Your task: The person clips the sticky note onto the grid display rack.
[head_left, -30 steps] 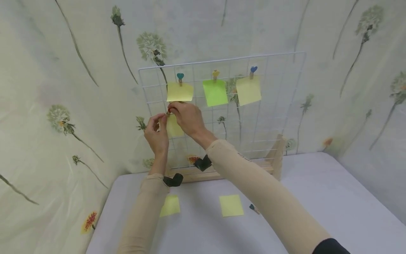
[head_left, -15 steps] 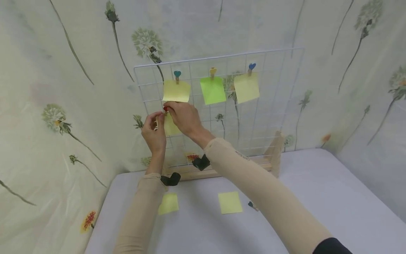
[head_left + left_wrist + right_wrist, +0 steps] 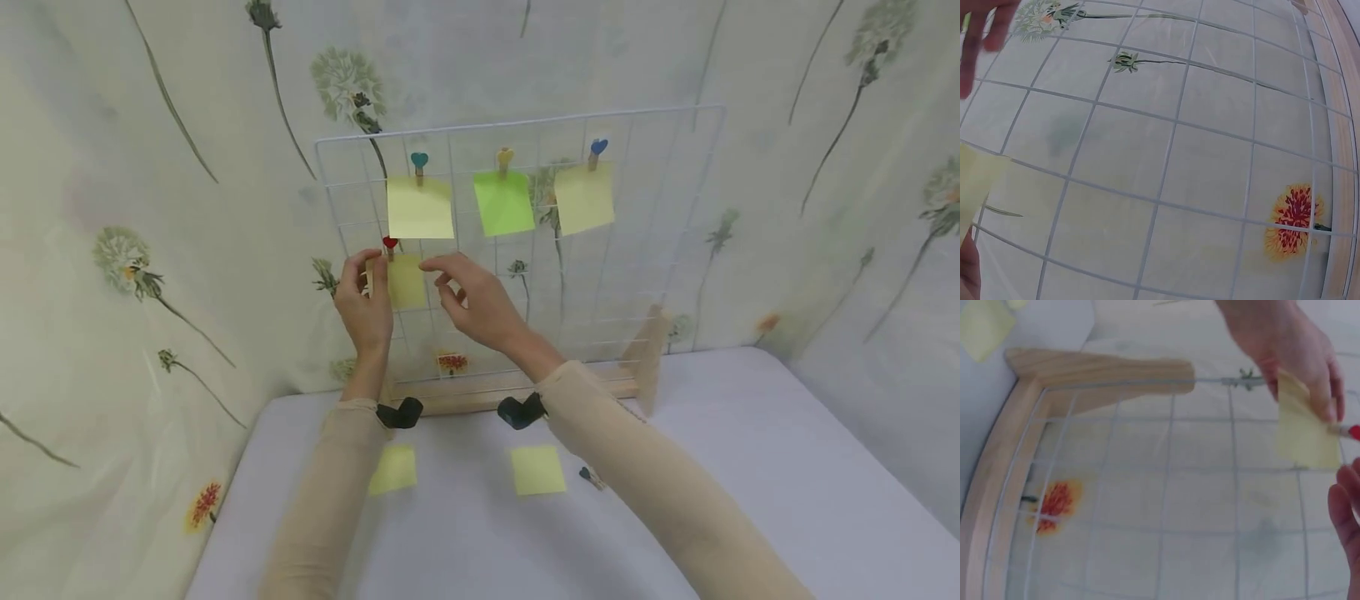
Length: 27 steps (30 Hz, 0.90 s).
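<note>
On the left of the white wire grid point(image 3: 517, 287) hangs a pale yellow sticky note point(image 3: 407, 282), with a small clothespin topped by a red heart point(image 3: 390, 243) on its upper edge. My left hand point(image 3: 363, 304) pinches the note's left side near that clothespin; in the right wrist view the thumb lies over the note point(image 3: 1300, 434). Just right of the note, my right hand point(image 3: 480, 304) is apart from it, fingers loosely bent and holding nothing. The left wrist view catches only part of the note point(image 3: 977, 181) and some right-hand fingers point(image 3: 990, 37).
Along the grid's upper part, a yellow note point(image 3: 420, 208), a green note point(image 3: 503, 204) and another yellow note point(image 3: 585, 200) hang from heart clothespins. Two yellow notes, one left point(image 3: 393, 469) and one right point(image 3: 538, 470), lie on the table beside a dark-heart clothespin point(image 3: 592, 477). A wooden base point(image 3: 457, 400) supports the grid.
My right hand has let go of the red-heart clothespin and drawn back to the right and down. The clothespin stays on the note, and the left hand keeps its place there.
</note>
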{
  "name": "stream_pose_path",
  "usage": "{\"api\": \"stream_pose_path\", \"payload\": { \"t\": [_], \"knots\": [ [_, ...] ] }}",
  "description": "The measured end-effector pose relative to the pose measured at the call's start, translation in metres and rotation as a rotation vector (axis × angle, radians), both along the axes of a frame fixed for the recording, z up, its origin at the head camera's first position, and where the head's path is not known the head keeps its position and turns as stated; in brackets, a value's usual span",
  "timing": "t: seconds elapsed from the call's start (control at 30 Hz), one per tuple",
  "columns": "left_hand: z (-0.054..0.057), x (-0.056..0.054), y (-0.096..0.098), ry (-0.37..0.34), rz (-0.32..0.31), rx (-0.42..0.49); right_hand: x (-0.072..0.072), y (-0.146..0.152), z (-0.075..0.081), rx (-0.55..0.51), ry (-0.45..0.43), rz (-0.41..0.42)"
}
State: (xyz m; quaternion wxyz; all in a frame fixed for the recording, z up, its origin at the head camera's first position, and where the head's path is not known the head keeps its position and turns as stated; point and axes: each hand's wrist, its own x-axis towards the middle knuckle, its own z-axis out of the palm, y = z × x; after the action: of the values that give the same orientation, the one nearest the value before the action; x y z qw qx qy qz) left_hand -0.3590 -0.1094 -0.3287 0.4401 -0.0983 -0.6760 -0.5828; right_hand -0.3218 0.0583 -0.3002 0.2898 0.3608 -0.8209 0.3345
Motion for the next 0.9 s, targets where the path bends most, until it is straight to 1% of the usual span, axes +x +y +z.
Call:
{"api": "stream_pose_path", "payload": {
  "t": [0.07, 0.13, 0.23, 0.33, 0.4, 0.53, 0.63, 0.7, 0.9],
  "knots": [
    [0.002, -0.001, -0.002, -0.006, 0.009, -0.005, 0.0, 0.007, -0.008, -0.003, -0.012, 0.008],
    [0.003, 0.0, -0.004, -0.025, 0.012, -0.003, 0.002, 0.014, -0.016, 0.006, -0.046, 0.015],
    [0.003, 0.004, -0.005, -0.066, 0.006, 0.016, 0.008, 0.023, -0.031, 0.027, -0.132, 0.016],
    [0.003, 0.009, -0.006, -0.091, -0.011, 0.032, 0.019, 0.035, -0.048, 0.036, -0.229, 0.003],
    [0.003, 0.011, -0.006, -0.093, -0.025, 0.035, 0.025, 0.045, -0.061, 0.033, -0.293, -0.01],
    [0.005, 0.011, -0.005, -0.083, -0.05, 0.033, 0.034, 0.065, -0.088, 0.02, -0.381, -0.034],
    [0.006, 0.009, -0.004, -0.074, -0.058, 0.029, 0.037, 0.077, -0.105, 0.017, -0.422, -0.054],
    [0.006, 0.008, -0.003, -0.075, -0.062, 0.026, 0.038, 0.083, -0.113, 0.013, -0.437, -0.07],
    [0.002, 0.007, -0.003, -0.106, -0.058, 0.029, 0.044, 0.097, -0.127, -0.004, -0.463, -0.095]
  ]
}}
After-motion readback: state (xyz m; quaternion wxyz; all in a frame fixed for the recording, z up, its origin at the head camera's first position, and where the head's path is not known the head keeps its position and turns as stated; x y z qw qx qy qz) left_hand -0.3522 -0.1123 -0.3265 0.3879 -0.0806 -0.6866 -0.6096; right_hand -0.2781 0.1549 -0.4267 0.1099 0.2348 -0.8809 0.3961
